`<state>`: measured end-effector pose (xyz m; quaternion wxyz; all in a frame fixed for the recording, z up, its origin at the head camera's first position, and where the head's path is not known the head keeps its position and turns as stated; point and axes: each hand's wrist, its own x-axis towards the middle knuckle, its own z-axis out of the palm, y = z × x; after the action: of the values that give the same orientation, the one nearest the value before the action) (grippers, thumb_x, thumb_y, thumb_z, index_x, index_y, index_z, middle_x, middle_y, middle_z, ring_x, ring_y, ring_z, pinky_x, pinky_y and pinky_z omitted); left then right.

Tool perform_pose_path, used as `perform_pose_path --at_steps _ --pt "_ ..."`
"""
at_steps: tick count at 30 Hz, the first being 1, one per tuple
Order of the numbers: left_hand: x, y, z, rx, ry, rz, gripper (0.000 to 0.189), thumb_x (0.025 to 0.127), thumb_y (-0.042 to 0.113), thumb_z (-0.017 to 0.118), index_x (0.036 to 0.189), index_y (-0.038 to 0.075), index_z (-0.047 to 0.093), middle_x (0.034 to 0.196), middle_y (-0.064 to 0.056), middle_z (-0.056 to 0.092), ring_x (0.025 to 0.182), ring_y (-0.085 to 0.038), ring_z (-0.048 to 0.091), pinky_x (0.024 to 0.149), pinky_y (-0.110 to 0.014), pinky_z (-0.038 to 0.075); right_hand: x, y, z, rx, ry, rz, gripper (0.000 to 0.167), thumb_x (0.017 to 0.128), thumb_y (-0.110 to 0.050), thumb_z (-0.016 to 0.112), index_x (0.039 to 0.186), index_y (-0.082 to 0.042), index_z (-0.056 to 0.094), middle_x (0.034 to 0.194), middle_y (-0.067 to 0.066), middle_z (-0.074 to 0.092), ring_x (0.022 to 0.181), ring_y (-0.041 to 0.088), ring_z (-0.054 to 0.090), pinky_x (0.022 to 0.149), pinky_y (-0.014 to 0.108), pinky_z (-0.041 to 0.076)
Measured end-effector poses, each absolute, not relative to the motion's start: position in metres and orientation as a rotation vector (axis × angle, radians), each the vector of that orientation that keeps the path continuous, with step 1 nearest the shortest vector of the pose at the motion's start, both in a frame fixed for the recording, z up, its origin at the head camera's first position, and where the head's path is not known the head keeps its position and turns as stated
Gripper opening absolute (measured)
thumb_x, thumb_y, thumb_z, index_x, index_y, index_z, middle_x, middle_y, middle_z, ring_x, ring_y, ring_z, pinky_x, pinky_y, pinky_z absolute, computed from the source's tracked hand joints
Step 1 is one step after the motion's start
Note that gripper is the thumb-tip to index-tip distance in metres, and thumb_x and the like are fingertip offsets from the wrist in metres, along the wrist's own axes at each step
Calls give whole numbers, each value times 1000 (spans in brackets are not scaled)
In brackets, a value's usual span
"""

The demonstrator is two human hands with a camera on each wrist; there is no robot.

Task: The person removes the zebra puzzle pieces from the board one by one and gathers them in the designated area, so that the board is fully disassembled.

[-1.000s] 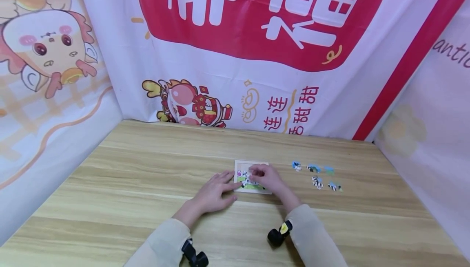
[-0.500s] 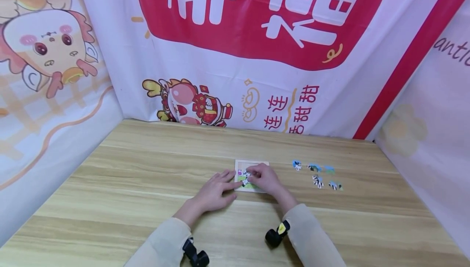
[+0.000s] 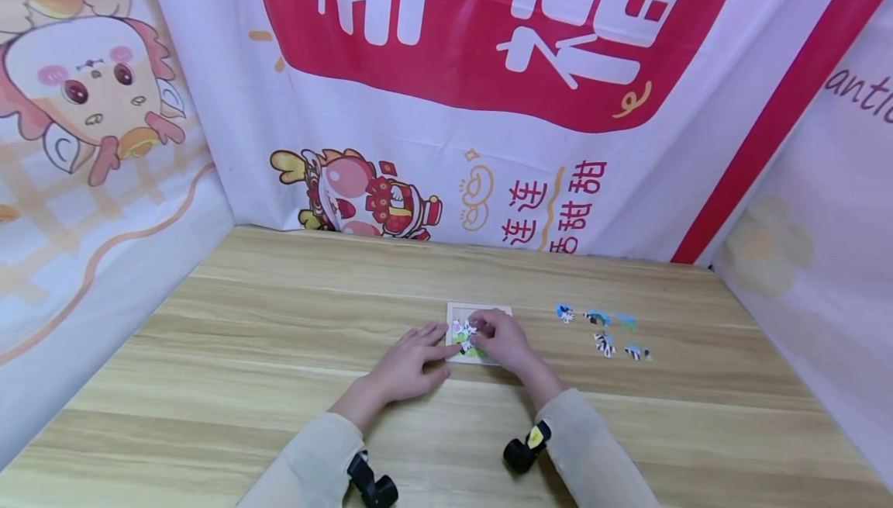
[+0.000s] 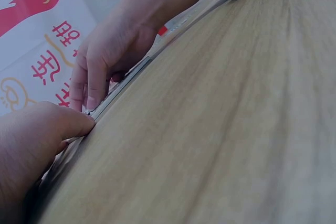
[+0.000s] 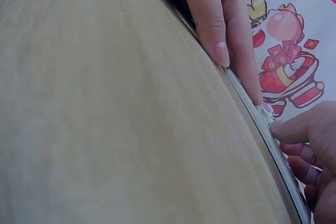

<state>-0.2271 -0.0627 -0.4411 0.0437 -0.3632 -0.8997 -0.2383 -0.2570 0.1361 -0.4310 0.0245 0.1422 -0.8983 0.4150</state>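
Note:
A small jigsaw puzzle tray (image 3: 479, 306) with a pale rim lies on the table, partly filled with a zebra picture on green. My left hand (image 3: 408, 364) rests at its left side with fingers extended, the index fingertip on the picture. Over the tray my right hand (image 3: 504, 341) has curled fingers, thumb and index pinching a zebra puzzle piece (image 3: 470, 328) at the picture's middle. The hand covers the tray's right part. In the right wrist view, the thumb (image 5: 281, 128) meets the tray's surface; the piece itself is mostly hidden there.
Several loose puzzle pieces (image 3: 604, 344) in blue, black and white lie right of the tray. The wooden table (image 3: 314, 291) runs back to a printed cloth (image 3: 432, 120). Cloth walls also stand on the left and right.
My right hand has shifted slightly left over the tray, bringing the piece against the zebra picture. In the last half second it has barely moved. My left hand stays in place.

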Motion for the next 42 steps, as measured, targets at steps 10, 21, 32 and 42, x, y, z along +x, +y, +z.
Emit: perform_pose_path --at_steps 10,21,32,42 --pt "-228 -64 -444 -1131 -2733 -712 39 85 31 50 122 19 51 135 -13 30 124 -28 22 100 -43 15 -257 134 -431 433 -2745 1399 27 71 0 65 97 -3 59 83 3 56 75 17 51 69 30 44" --pt "-228 -63 -443 -1136 -2723 -724 39 85 30 50 121 17 52 135 -14 31 124 -28 23 100 -42 16 -258 132 -432 414 -2732 1383 25 69 -2 68 93 -3 61 75 3 53 69 16 47 64 28 42" --pt "-227 -63 -442 -1136 -2729 -729 39 85 30 50 121 17 52 135 -14 31 124 -27 23 100 -41 16 -257 132 -433 445 -2695 1335 21 71 -2 67 92 -1 62 74 3 53 68 15 47 63 28 42" --pt "-227 -63 -442 -1130 -2732 -725 40 84 30 51 122 16 51 136 -14 29 124 -28 23 100 -43 16 -260 135 -427 354 -2734 1413 27 72 -7 68 98 -7 63 80 1 56 73 16 50 64 27 44"
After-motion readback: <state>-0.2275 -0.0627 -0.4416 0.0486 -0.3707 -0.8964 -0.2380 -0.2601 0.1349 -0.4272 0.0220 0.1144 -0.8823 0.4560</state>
